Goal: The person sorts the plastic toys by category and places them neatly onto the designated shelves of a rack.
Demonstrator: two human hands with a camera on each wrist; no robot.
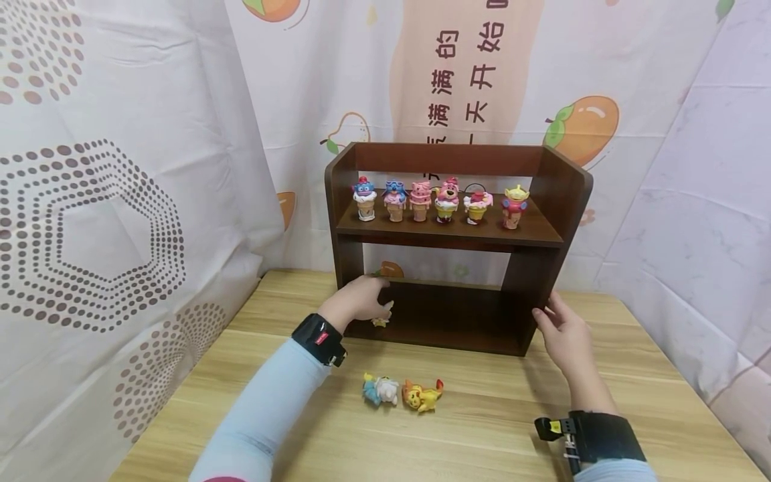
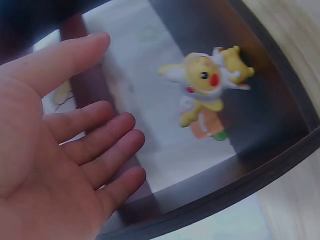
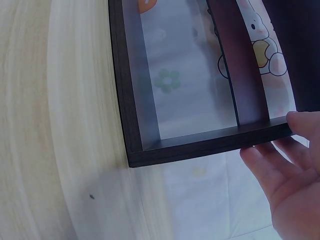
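A small yellow-and-white toy figurine [image 2: 202,80] with red cheeks stands on the lower board at the left end of a dark brown two-tier shelf [image 1: 446,234]. My left hand [image 1: 359,299] is beside it, fingers spread and apart from it in the left wrist view. At the shelf's right side panel, my right hand [image 1: 564,331] holds the edge, thumb [image 3: 302,122] at the front and fingers along the outer face. Two more figurines lie on the table in front: a blue-and-white one [image 1: 381,390] and a yellow-orange one [image 1: 421,396].
Several ice-cream-cone figurines, among them a pink bear one [image 1: 447,199] and a green-headed one [image 1: 514,206], stand in a row on the upper board. The wooden table [image 1: 482,428] extends around the shelf. A printed curtain [image 1: 301,80] hangs behind and at the left.
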